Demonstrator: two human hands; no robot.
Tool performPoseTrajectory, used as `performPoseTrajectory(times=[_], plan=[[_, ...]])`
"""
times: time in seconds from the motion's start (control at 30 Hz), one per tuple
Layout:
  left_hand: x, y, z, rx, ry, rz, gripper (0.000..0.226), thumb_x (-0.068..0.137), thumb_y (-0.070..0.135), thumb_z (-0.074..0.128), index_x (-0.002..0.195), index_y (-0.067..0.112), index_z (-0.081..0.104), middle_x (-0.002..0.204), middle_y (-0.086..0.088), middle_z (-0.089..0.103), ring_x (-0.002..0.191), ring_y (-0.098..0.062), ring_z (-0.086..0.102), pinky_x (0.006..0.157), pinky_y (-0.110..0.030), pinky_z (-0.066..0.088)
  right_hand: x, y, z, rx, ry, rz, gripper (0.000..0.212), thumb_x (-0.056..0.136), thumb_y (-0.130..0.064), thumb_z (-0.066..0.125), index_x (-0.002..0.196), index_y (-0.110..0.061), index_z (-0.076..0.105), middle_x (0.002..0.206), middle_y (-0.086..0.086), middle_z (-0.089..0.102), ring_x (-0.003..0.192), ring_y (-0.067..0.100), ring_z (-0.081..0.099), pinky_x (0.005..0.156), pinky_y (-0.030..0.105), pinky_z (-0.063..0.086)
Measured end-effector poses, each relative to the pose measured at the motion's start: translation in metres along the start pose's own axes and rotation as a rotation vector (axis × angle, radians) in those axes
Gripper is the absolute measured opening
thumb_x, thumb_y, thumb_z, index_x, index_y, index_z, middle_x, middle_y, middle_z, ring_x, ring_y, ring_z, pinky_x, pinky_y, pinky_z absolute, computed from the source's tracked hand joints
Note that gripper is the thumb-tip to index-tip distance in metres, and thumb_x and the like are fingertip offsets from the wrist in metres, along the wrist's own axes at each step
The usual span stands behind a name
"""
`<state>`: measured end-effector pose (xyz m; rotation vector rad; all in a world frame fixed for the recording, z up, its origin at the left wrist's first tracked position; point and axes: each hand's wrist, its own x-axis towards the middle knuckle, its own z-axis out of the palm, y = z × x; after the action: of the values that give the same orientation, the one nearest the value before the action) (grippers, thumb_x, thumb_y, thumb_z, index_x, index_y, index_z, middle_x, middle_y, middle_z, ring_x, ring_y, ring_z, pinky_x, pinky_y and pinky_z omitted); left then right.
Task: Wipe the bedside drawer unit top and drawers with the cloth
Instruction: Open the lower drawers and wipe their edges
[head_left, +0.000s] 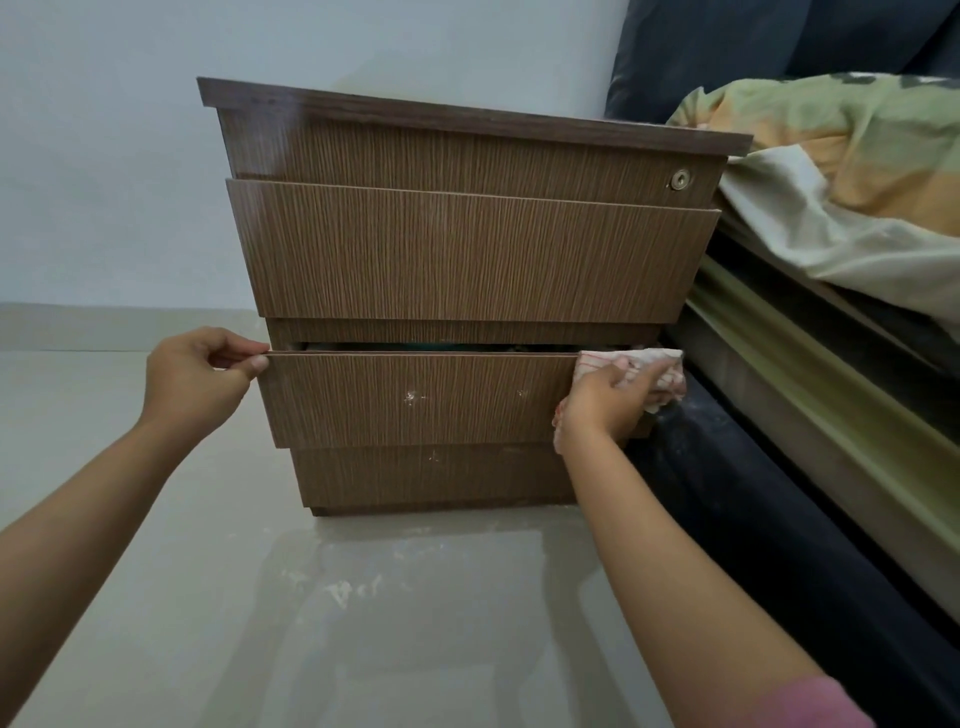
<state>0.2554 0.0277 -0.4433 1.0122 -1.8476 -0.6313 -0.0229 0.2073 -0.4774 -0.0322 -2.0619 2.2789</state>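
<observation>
Right hand (605, 402) presses the cloth (631, 366) on the lower drawer's (415, 397) right top corner while my left hand (200, 374) pinches its left edge; specks remain, so wiping looks unfinished.

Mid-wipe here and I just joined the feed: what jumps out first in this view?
The brown wood-grain drawer unit fills the middle of the view, its lower drawer pulled slightly open. The left hand pinches that drawer's top left corner, while the right hand presses a pale cloth against its top right corner. White specks mark the drawer front, and a rumpled blanket lies on the bed at right.
</observation>
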Motion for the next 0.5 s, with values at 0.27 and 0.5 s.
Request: performPoseTrajectory(times=[0.27,0.5], plan=[[0.001,-0.003,-0.001,0.001,-0.015,-0.006,0.012,0.079,0.005,0.067,0.09,0.009,0.071,0.082,-0.008,0.066,0.08,-0.021,0.06,0.072,-0.017,0.043,-0.004,0.034,-0.001,-0.074,0.024,0.249,0.059,0.098,-0.045,0.027,0.149,-0.034,0.001,0.156,0.016,0.017,0.134,0.039,0.034,0.103,0.055,0.038],[0.001,-0.003,-0.002,0.01,-0.023,0.025,0.012,0.08,0.006,0.067,0.091,0.008,0.071,0.083,-0.008,0.065,0.07,-0.006,0.056,0.07,-0.015,0.042,-0.026,0.021,0.01,-0.027,0.013,0.119,0.061,0.099,-0.038,0.032,0.149,-0.029,-0.003,0.154,0.013,0.023,0.128,0.03,0.045,0.092,0.035,0.045]])
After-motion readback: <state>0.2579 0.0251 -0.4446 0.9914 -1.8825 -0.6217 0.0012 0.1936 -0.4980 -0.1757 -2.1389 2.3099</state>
